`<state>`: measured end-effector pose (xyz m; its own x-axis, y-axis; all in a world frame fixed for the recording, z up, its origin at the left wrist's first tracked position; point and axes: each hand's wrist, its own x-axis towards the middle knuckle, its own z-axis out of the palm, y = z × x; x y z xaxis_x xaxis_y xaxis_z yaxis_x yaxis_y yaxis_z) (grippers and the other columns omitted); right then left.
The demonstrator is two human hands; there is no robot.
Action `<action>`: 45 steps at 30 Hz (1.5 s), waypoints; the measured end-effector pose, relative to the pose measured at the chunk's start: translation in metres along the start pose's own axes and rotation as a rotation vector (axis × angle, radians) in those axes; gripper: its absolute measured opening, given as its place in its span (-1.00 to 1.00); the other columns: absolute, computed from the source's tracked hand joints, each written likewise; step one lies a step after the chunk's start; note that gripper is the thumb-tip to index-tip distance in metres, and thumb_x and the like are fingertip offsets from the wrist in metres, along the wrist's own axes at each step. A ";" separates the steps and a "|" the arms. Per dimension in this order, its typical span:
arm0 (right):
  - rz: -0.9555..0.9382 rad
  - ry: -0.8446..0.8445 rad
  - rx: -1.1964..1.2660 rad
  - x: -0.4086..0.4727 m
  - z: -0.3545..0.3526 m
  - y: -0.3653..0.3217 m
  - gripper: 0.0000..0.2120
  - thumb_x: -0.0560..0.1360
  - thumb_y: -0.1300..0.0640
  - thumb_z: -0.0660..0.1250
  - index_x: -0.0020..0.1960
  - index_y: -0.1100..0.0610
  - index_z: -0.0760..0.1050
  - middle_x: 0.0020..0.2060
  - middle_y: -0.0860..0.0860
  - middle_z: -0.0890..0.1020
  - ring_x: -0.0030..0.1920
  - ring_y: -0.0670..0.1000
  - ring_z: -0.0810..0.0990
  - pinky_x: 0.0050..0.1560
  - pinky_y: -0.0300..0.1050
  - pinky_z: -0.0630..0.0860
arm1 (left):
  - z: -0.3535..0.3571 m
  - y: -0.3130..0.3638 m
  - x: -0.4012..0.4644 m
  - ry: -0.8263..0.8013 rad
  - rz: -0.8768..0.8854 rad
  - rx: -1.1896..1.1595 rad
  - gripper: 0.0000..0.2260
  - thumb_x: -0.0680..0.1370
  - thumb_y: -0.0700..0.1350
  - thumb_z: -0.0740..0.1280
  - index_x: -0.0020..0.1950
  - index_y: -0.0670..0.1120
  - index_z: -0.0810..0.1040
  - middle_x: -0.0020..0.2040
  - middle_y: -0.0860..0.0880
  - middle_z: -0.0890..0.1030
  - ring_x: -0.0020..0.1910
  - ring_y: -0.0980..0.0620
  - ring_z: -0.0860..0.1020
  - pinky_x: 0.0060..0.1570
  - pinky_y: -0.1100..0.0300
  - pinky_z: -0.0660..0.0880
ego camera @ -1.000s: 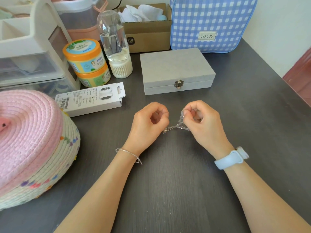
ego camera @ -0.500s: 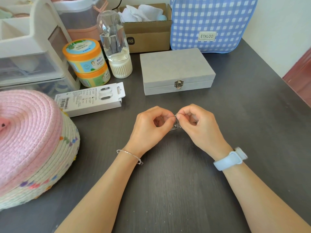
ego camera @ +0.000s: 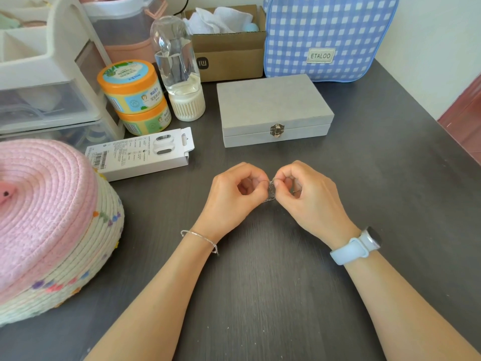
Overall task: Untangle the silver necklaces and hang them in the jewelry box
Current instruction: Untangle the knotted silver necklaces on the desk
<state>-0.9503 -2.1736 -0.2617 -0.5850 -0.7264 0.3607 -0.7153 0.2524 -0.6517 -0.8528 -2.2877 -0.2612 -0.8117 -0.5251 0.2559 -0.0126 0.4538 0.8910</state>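
The tangled necklaces point(ego camera: 270, 190) are pinched between the left hand point(ego camera: 234, 194) and right hand point(ego camera: 309, 196), held close together so the knot can be picked, while the box point(ego camera: 273, 108) is kept latched.

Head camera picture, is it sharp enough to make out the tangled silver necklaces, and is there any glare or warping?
Head view: even daylight, soft shadows; necklaces too small and fine to resolve between left hand and right hand; glare on the bottle; wide-angle bowing at the edges.
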 end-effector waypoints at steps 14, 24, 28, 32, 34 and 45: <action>0.109 -0.046 0.131 0.001 0.001 -0.002 -0.82 0.45 0.16 0.29 -0.25 -0.09 0.40 -0.38 -0.17 0.49 -0.36 -0.06 0.46 -0.21 -0.15 0.41 | 0.000 0.000 0.003 -0.008 -0.050 -0.098 -0.75 0.47 -0.33 0.33 -0.28 0.01 0.51 -0.26 0.07 0.48 -0.36 0.22 0.42 -0.29 0.40 0.36; 0.115 -0.087 0.193 0.001 0.001 -0.001 -0.78 0.47 0.16 0.27 -0.26 -0.11 0.37 -0.38 -0.17 0.49 -0.37 -0.06 0.44 -0.22 -0.21 0.36 | -0.003 0.001 0.003 -0.074 -0.065 -0.094 -0.80 0.45 -0.26 0.33 -0.29 0.02 0.50 -0.28 0.07 0.47 -0.34 0.15 0.42 -0.26 0.31 0.38; 0.114 -0.102 0.245 0.001 -0.001 -0.002 -0.78 0.45 0.18 0.27 -0.27 -0.10 0.37 -0.42 -0.19 0.48 -0.39 -0.12 0.42 -0.26 -0.29 0.33 | -0.002 0.001 0.003 -0.012 -0.087 -0.098 -0.75 0.47 -0.32 0.32 -0.30 0.01 0.49 -0.28 0.08 0.47 -0.35 0.20 0.41 -0.28 0.38 0.37; 0.165 -0.092 0.362 0.002 -0.001 -0.002 -0.78 0.47 0.24 0.26 -0.26 -0.05 0.41 -0.38 -0.15 0.49 -0.38 -0.18 0.43 -0.29 -0.39 0.33 | 0.001 -0.002 0.002 -0.022 -0.042 -0.021 -0.75 0.46 -0.29 0.32 -0.29 0.06 0.48 -0.28 0.10 0.46 -0.34 0.16 0.41 -0.27 0.34 0.38; 0.184 -0.076 0.353 0.003 0.000 -0.001 -0.79 0.48 0.21 0.26 -0.25 -0.06 0.41 -0.36 -0.13 0.49 -0.37 -0.15 0.42 -0.27 -0.31 0.35 | 0.000 -0.002 0.002 -0.026 -0.049 -0.058 -0.75 0.46 -0.29 0.32 -0.29 0.05 0.49 -0.27 0.09 0.47 -0.34 0.14 0.41 -0.26 0.32 0.38; 0.238 -0.022 0.421 0.005 -0.002 -0.002 -0.77 0.50 0.24 0.26 -0.26 -0.02 0.44 -0.37 -0.10 0.52 -0.42 -0.18 0.42 -0.33 -0.40 0.35 | 0.002 -0.001 0.003 0.166 -0.011 -0.003 -0.83 0.45 -0.21 0.32 -0.27 0.04 0.49 -0.25 0.07 0.50 -0.35 0.15 0.44 -0.28 0.41 0.36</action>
<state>-0.9523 -2.1762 -0.2572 -0.7023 -0.6943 0.1575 -0.3431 0.1363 -0.9294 -0.8564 -2.2885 -0.2621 -0.7038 -0.6419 0.3045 -0.0191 0.4456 0.8950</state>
